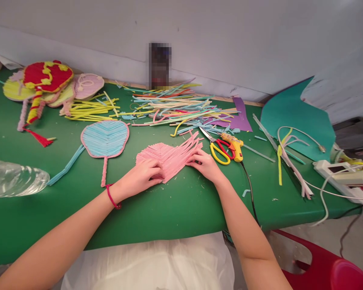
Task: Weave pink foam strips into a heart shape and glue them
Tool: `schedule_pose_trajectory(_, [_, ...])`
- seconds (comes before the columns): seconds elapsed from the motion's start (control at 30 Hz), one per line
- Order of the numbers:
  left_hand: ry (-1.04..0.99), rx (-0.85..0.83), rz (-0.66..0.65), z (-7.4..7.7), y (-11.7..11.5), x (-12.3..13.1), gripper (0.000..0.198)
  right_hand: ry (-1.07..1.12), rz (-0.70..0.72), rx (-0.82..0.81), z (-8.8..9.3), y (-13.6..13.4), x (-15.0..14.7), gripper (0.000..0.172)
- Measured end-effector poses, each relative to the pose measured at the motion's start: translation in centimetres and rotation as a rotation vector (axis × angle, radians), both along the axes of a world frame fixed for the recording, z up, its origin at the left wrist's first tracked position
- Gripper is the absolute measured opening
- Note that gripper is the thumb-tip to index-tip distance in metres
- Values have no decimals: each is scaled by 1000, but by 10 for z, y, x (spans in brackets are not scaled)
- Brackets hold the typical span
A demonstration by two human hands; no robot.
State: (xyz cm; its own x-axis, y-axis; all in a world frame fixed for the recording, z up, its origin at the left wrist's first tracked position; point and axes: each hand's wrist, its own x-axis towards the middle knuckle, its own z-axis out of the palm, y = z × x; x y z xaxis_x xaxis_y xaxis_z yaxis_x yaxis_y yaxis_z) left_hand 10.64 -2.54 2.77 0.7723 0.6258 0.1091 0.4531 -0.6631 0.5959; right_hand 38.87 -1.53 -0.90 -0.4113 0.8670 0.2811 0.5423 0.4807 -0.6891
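Note:
A leaf-shaped piece made of pink pipe cleaners (169, 160) lies flat on the green table in front of me. Its left part is tightly laid in a slanting pattern, while loose ends fan out at the upper right. My left hand (147, 176), with a red cord bracelet at the wrist, presses on its lower left edge with curled fingers. At its right edge, my right hand (205, 164) pinches the loose pink ends. Scissors (219, 149) with red and yellow handles and a yellow glue gun (234, 146) lie just beyond the right hand.
A finished blue fan (105, 139) lies left, near a clear bottle (18, 178). Decorated fans (48, 74) and a pipe-cleaner pile (181, 105) occupy the back. Teal sheet (299, 117), power strip (339, 181) and cables are right; a red chair (326, 262) stands below.

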Motion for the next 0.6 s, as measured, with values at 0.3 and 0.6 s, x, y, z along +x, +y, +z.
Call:
schedule_pose_trajectory(0.3, [3,-19,-3,-2,0,-1,13,50,9,16,1,-3,-5,8])
schedule_pose_trajectory(0.6, [9,-28,1,-4,0,-1,14,49,66,32,-7,-1,-15,8])
